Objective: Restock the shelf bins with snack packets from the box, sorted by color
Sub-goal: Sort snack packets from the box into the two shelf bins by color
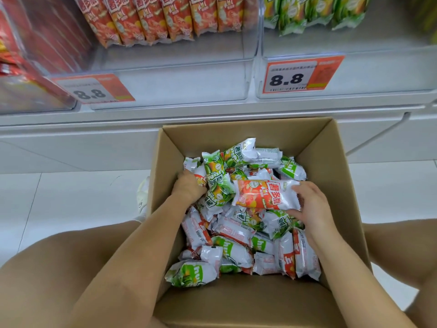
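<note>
Bare knees and forearms frame the near edge of an open cardboard box (335,147) that stands on the white tiled floor (71,197) against the base of the shelf unit. Box contents: a loose heap of green-and-white and orange-and-white snack packets, piled in no order.

Right hand (312,204): grip clamped on the white end of an orange snack packet (262,195), thumb under, fingers over its end seam. That packet lies crosswise atop the heap, near the box's middle.

Left hand (189,185): buried among the packets by the box's left wall, fingers curled into a cluster of green snack packets (220,188); whether it actually holds one cannot be told.

Shelf above: a clear bin (179,76) holds a row of upright orange packets (165,20); the clear bin to its right (354,65) holds green packets (314,13). Each bin front carries an orange price tag reading 8.8, one at left (94,89), one at right (302,74). A further bin at the far left edge holds red packs (28,55), blurred.
</note>
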Motion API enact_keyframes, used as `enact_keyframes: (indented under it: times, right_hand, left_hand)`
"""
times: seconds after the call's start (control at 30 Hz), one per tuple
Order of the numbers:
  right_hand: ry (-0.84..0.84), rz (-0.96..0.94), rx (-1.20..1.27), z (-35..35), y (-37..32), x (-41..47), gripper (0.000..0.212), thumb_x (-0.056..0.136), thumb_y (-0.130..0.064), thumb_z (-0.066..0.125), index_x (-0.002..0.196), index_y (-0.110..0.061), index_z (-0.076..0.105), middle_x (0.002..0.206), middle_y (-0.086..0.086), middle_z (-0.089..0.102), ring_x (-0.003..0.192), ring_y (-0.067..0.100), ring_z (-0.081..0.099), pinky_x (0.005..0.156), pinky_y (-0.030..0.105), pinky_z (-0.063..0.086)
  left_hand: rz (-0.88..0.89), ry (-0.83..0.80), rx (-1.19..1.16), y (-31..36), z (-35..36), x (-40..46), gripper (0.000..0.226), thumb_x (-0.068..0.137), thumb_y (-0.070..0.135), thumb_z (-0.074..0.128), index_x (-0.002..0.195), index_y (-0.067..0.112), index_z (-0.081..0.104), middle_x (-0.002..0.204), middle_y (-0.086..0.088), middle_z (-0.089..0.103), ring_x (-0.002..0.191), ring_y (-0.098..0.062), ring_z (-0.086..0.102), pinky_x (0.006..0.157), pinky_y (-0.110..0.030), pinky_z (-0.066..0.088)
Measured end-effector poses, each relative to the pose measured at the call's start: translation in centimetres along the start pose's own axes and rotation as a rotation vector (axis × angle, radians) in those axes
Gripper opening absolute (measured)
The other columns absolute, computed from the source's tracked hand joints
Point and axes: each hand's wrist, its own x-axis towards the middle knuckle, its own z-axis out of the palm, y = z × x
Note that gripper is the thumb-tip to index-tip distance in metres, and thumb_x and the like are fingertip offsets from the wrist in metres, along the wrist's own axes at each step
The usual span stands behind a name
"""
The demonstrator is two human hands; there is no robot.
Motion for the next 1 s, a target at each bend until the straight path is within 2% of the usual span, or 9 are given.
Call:
enact_keyframes:
  times: [0.13,0.27,0.4,0.57,0.63,0.73,0.83,0.9,1.0]
  right_hand:
    - [0.014,-0.078,-0.022,0.3,-0.1,-0.4,0.013,0.096,-0.014,0.048,0.084,-0.018,0.052,0.087,0.002,0.056,0.073,0.013,0.057,0.061,0.028,0.046]
    - [-0.026,-0.185,-0.139,1.4,-0.2,-1.2,0.016,0.095,-0.016,0.050,0.081,-0.021,0.054,0.084,0.003,0.057,0.079,0.019,0.056,0.073,0.035,0.045]
    - [-0.116,-0.311,-0.295,2.0,-1.1,-3.1,0.016,0.097,-0.015,0.048,0.091,-0.007,0.061,0.084,0.004,0.056,0.082,0.018,0.051,0.075,0.032,0.038]
    - [-0.176,-0.414,-0.454,2.3,-3.1,-5.1,0.037,0.090,-0.025,0.051,0.085,0.010,0.059,0.075,0.023,0.054,0.073,0.032,0.050,0.069,0.032,0.033]
    - [-0.185,-0.467,-0.605,2.8,-4.1,-5.9,0.032,0.093,-0.022,0.049,0.085,0.006,0.062,0.082,0.026,0.060,0.073,0.032,0.052,0.065,0.032,0.033]
    - [-0.162,-0.512,-0.747,4.3,-4.9,-6.7,0.020,0.092,-0.031,0.045,0.087,-0.018,0.058,0.081,0.007,0.064,0.074,0.021,0.053,0.062,0.028,0.037]
    - [-0.126,-0.390,-0.492,6.2,-5.5,-7.0,0.021,0.097,-0.035,0.049,0.090,-0.019,0.061,0.090,0.007,0.069,0.084,0.023,0.062,0.080,0.037,0.050]
    - [-0.187,-0.175,-0.174,7.3,-6.2,-7.8,0.031,0.099,-0.037,0.046,0.087,-0.014,0.064,0.087,0.005,0.069,0.084,0.022,0.065,0.075,0.037,0.053]
    - [-0.340,-0.053,-0.090,9.2,-5.9,-9.0,0.033,0.100,-0.030,0.045,0.095,-0.008,0.068,0.087,0.009,0.074,0.086,0.025,0.070,0.081,0.042,0.055]
  left_hand:
    - [-0.140,0.193,-0.518,-0.2,-0.9,-4.5,0.055,0.081,0.030,0.071,0.118,-0.003,0.048,0.103,-0.015,0.065,0.088,-0.030,0.064,0.065,-0.027,0.048]
    - [-0.122,-0.007,-1.239,0.8,-2.3,-10.7,0.035,0.080,0.027,0.073,0.109,0.009,0.064,0.093,-0.010,0.072,0.081,-0.022,0.069,0.076,-0.033,0.055]
    - [0.062,-0.331,-1.304,1.7,-4.3,-16.0,0.047,0.074,0.031,0.073,0.114,0.009,0.065,0.107,-0.014,0.070,0.095,-0.025,0.067,0.094,-0.042,0.047]
    - [0.145,-0.509,-1.281,2.0,-7.6,-19.4,0.041,0.065,0.031,0.077,0.100,0.014,0.067,0.095,-0.009,0.074,0.082,-0.018,0.070,0.089,-0.037,0.050]
    - [0.147,-0.583,-1.224,1.8,-8.6,-20.2,0.044,0.059,0.032,0.079,0.098,0.014,0.070,0.099,-0.011,0.074,0.085,-0.020,0.070,0.088,-0.037,0.052]
    - [0.137,-0.665,-1.199,1.5,-9.2,-20.8,0.061,0.058,0.039,0.080,0.113,0.014,0.066,0.114,-0.014,0.069,0.104,-0.026,0.066,0.099,-0.042,0.048]
    - [0.131,-0.668,-1.291,1.3,-9.5,-21.4,0.051,0.079,0.036,0.073,0.123,0.013,0.060,0.118,-0.015,0.068,0.110,-0.028,0.063,0.099,-0.044,0.048]
    - [0.116,-0.626,-1.447,1.2,-10.2,-21.4,0.046,0.083,0.035,0.063,0.122,0.012,0.061,0.116,-0.016,0.068,0.105,-0.028,0.066,0.087,-0.043,0.053]
    - [0.169,-0.561,-1.581,1.3,-12.0,-20.8,0.047,0.083,0.037,0.060,0.121,0.010,0.063,0.116,-0.016,0.068,0.104,-0.028,0.067,0.085,-0.043,0.054]
